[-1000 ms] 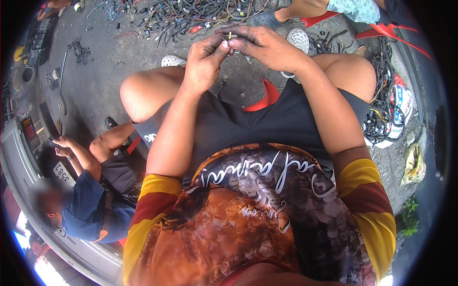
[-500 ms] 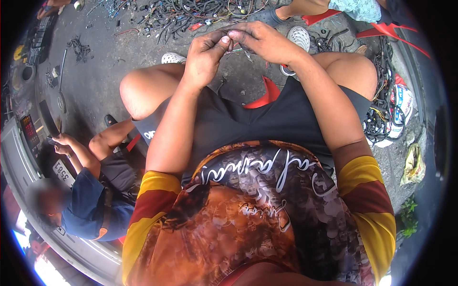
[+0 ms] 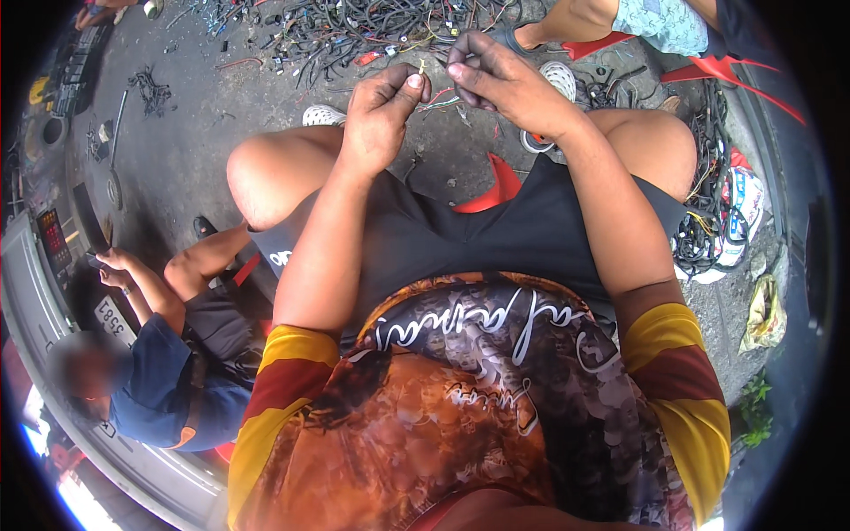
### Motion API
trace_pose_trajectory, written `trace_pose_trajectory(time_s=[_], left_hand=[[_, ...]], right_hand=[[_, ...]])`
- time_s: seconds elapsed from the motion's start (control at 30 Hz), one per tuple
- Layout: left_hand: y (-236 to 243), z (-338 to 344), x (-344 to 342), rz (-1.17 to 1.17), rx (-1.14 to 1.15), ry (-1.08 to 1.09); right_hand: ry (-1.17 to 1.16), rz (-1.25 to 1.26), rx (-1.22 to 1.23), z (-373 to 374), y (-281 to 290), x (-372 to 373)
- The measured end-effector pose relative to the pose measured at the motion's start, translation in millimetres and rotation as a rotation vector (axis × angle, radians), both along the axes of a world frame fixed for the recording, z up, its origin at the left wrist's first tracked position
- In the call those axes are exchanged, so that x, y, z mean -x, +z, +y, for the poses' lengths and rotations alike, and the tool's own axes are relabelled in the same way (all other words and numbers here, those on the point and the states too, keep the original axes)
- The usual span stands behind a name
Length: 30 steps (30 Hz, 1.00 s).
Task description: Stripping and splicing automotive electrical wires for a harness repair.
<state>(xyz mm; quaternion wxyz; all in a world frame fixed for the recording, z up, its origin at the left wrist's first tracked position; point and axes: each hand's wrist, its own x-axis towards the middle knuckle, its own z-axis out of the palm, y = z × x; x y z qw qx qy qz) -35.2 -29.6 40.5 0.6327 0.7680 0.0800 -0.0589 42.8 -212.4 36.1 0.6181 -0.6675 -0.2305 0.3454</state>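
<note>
My left hand [image 3: 387, 102] pinches a small pale yellow piece [image 3: 421, 66] between thumb and forefinger; it looks like a bit of wire or a terminal, too small to tell. A short gap to the right, my right hand [image 3: 500, 84] is closed with thumb against forefinger. Whatever lies in that pinch, if anything, cannot be made out. Both hands are blackened at the fingers and held above the ground beyond my knees. Just past them spreads a heap of cut wires and connectors [image 3: 354, 31].
A red plastic piece [image 3: 494, 186] shows between my legs. To the right stands a white sack [image 3: 744, 208] with black cables beside it. A seated person in a dark blue shirt [image 3: 168, 380] is at the left; another person's leg [image 3: 575, 18] is at the top right.
My hands were together, fingertips touching; now they are apart, the right one shifted slightly right. The pale yellow piece now shows at the left fingertips.
</note>
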Motion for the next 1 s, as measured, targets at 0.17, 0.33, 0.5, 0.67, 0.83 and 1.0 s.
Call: trace_pose_trajectory(time_s=[0.17,0.33,0.5,0.67,0.83,1.0], left_hand=[[2.2,-4.3,-0.1,-0.039,-0.065,-0.007],[-0.8,-6.1,-0.2,-0.116,-0.081,-0.054],[3.0,-5.9,-0.1,-0.077,-0.090,-0.056],[2.8,-8.4,0.2,-0.107,-0.077,-0.057],[-4.4,-6.4,-0.5,-0.138,-0.050,-0.069],[1.2,-7.6,0.5,-0.106,-0.091,-0.059]], right_hand=[[0.064,-0.005,-0.073,0.3,0.9,2.5],[0.122,-0.049,-0.060,-0.7,-3.6,-0.4],[0.094,-0.032,-0.057,-1.0,-5.2,1.2],[0.085,-0.009,-0.114,-0.7,-2.0,-0.1],[0.107,-0.053,-0.104,-0.6,-4.2,-1.2],[0.106,-0.064,-0.055,-0.9,-3.9,-0.2]])
